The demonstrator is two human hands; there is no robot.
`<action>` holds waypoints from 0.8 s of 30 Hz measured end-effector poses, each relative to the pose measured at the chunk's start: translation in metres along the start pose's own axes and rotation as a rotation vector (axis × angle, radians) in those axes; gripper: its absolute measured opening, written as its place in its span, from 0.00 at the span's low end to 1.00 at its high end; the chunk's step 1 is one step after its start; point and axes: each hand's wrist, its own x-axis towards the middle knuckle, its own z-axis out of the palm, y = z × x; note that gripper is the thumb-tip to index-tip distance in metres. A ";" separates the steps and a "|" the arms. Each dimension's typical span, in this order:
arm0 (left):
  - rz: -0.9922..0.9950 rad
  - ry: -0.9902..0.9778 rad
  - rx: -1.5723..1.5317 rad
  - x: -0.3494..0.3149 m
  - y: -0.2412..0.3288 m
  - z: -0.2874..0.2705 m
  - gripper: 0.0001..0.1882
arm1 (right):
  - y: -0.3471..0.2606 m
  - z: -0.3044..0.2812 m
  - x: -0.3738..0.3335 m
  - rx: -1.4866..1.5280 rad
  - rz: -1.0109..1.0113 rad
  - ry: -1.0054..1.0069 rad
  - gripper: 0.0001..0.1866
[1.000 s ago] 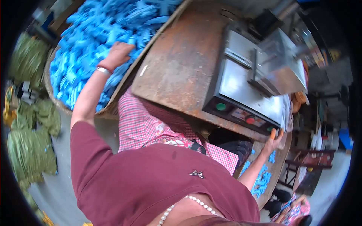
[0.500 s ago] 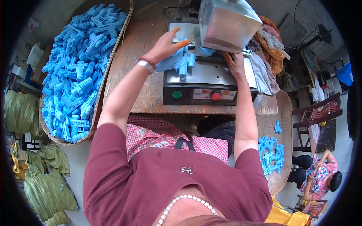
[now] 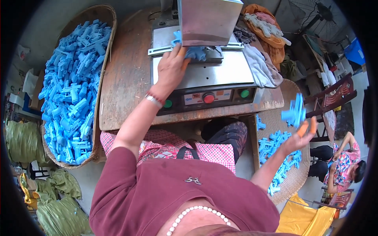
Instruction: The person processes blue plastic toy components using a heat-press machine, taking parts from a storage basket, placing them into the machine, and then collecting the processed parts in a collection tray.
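Under the boxy metal head [image 3: 208, 23] of a bench machine, a blue plastic toy gun [image 3: 195, 53] lies at the small dark fixture [image 3: 214, 56]. My left hand [image 3: 172, 66], orange covers on its fingertips, has its fingers closed on that toy gun; the metal head partly hides it. Over the right-hand basket, my right hand [image 3: 298, 139] is turned up with its orange-tipped fingers apart. Just beyond those fingertips a blurred blue toy gun [image 3: 294, 112] hangs in the air, seemingly loose from the hand.
A long wicker basket [image 3: 103, 74] heaped with blue toy guns stands left of the wooden table [image 3: 122, 70]. The woven basket [image 3: 289, 173] at right holds several more. The machine's front has a red button [image 3: 208, 98] and green ones. Cloths [image 3: 262, 65] lie right of it; another person sits at far right.
My right hand has left the machine and swung out over the right basket, where a toy gun is now airborne. My left hand has brought a toy gun in under the metal head.
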 end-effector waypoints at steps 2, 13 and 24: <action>0.023 -0.013 0.050 0.027 0.006 0.028 0.17 | 0.034 -0.009 -0.033 0.030 0.122 -0.114 0.16; 0.133 -0.592 0.036 -0.065 -0.046 -0.055 0.45 | 0.048 0.132 -0.078 0.215 0.439 -1.141 0.46; -0.332 -0.316 0.575 -0.145 -0.271 -0.146 0.17 | 0.061 0.123 -0.096 0.327 0.519 -0.902 0.30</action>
